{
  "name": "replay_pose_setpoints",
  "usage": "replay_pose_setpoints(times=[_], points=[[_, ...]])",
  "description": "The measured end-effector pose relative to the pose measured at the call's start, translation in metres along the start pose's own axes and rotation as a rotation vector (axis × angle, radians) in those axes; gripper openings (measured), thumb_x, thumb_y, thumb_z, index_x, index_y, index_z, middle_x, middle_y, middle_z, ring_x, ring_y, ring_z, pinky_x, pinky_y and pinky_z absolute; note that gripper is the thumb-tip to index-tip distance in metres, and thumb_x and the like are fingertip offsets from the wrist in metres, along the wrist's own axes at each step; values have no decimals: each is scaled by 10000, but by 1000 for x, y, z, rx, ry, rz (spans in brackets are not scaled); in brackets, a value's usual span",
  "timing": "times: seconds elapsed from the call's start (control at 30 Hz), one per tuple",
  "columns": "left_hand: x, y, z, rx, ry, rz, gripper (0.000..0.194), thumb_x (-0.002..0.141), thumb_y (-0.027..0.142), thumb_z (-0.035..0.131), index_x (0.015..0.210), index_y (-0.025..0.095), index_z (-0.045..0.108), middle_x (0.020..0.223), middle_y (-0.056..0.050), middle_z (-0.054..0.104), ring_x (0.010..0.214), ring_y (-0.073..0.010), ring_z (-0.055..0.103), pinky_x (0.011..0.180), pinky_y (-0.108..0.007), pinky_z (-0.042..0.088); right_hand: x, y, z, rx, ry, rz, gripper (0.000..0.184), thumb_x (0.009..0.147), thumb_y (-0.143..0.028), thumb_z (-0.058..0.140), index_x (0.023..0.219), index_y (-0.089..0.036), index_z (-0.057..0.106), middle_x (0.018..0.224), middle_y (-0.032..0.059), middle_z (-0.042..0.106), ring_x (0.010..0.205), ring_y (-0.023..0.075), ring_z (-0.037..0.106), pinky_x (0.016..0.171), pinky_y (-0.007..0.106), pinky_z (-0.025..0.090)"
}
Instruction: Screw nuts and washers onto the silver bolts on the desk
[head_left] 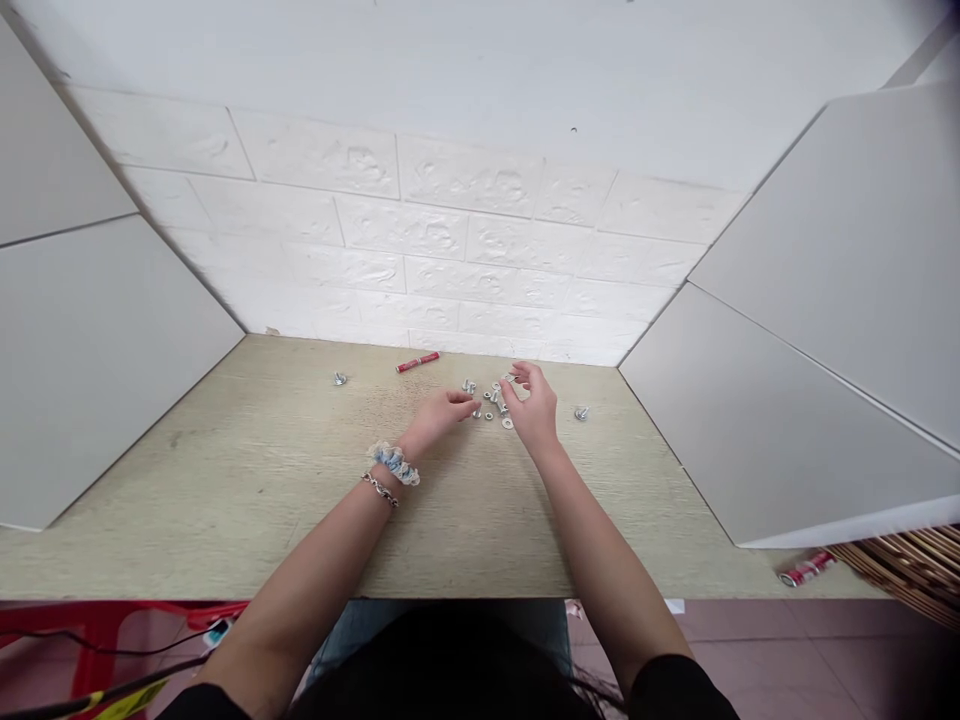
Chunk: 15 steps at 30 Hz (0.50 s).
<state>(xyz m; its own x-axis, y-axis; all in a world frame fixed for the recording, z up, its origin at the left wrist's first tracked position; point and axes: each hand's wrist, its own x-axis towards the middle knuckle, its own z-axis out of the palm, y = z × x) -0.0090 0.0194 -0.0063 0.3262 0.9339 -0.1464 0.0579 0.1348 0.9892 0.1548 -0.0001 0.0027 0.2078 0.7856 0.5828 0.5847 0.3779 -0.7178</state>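
My left hand (442, 415) is over the table with thumb and fingers pinched together on a small bolt (477, 412). Opposite it, my right hand (534, 408) curves over the far side of the hardware, thumb and fingers apart. A flat washer (509, 378) lies by its fingertips; I see no firm grip on it. Between the hands is a loose cluster of metal bolts (469, 386), nuts (489, 416) and washers (508, 424). Part of the cluster is hidden behind my right thumb. One bolt assembly (340, 378) lies apart at left, another (581, 413) at right.
A slim red tube (417, 362) lies near the white brick-patterned wall (465, 235). Grey panels (142, 370) (795, 420) flank the wooden table (202, 490). At the front right are a red cylinder (806, 568) and a brown slatted object (907, 570).
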Motion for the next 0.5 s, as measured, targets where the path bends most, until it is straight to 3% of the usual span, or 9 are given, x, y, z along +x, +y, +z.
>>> replay_pose_setpoints(times=[0.1,0.27,0.5], points=[[-1,-2,1,362,37,92,258,620,408,669,622,150,651,491,32,474,474,-79,356,474,-229,241,1,1,0,0,-6,10,310,747,-322,542,1031,-200,521,968,56,626,868,181,566,794,359,445],[-4,-3,3,625,18,222,218,657,340,613,562,147,578,494,34,461,489,-93,360,500,-241,237,1,-5,-2,36,6,32,314,733,-326,550,1019,-198,524,960,50,625,854,167,562,793,347,435],[-3,-2,6,979,97,261,140,716,194,478,602,157,550,624,-22,560,627,-150,486,635,-269,353,14,2,-9,393,154,307,450,679,-344,593,1070,-192,429,886,27,609,735,111,551,672,258,435]])
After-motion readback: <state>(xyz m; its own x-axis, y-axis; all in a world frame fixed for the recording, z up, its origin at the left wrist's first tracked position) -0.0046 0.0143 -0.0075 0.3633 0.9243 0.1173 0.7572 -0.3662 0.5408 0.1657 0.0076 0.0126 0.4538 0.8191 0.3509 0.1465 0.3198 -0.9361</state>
